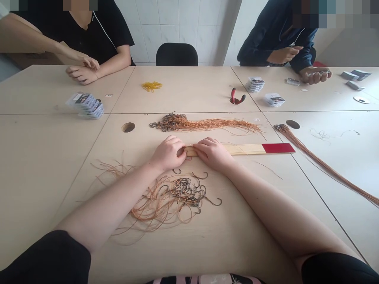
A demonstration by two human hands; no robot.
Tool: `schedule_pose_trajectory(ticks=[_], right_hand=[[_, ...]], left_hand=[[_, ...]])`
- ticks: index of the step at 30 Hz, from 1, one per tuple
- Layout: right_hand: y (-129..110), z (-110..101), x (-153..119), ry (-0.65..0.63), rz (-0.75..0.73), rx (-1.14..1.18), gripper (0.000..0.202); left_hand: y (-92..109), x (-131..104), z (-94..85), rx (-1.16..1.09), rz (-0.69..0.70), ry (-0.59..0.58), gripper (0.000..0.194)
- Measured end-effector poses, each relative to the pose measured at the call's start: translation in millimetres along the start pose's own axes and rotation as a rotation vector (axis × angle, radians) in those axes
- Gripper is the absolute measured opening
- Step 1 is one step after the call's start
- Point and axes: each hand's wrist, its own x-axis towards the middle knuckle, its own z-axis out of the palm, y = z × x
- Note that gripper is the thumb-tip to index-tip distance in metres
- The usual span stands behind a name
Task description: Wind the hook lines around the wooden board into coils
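Note:
A flat wooden strip (pixel 248 149) with a red end lies crosswise on the table. At its left end my left hand (pixel 168 153) has its fingers closed, and what they pinch is too small to make out. Just to the right, my right hand (pixel 213 154) has its fingertips pressed on the strip. Nearer to me, below my wrists, is a loose heap of dark hooks (pixel 188 191) with tangled orange lines (pixel 151 207). Beyond my hands, a bundle of hooks (pixel 170 122) has its orange lines (pixel 219 124) laid out to the right.
Another bundle of lines (pixel 319 159) runs down the right side. Farther back are yellow pieces (pixel 152 86), red-handled pliers (pixel 233 96) and stacked clear boxes (pixel 89 105). Two people sit across the table (pixel 183 90), their hands over its far edge.

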Motion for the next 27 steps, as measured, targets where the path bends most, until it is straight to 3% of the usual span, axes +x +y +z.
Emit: schedule_pose_trajectory(ticks=[10,27], right_hand=[[1.9,2.0,-0.3,0.083,-0.031,0.047,0.024],[2.2,2.3,1.9,0.152,-0.102,0.064,0.018]], left_hand=[[-0.5,-0.8,1.7,0.027,0.065,0.050,0.014],[-1.0,-0.2,1.4,0.034,0.059,0.055,0.016]])
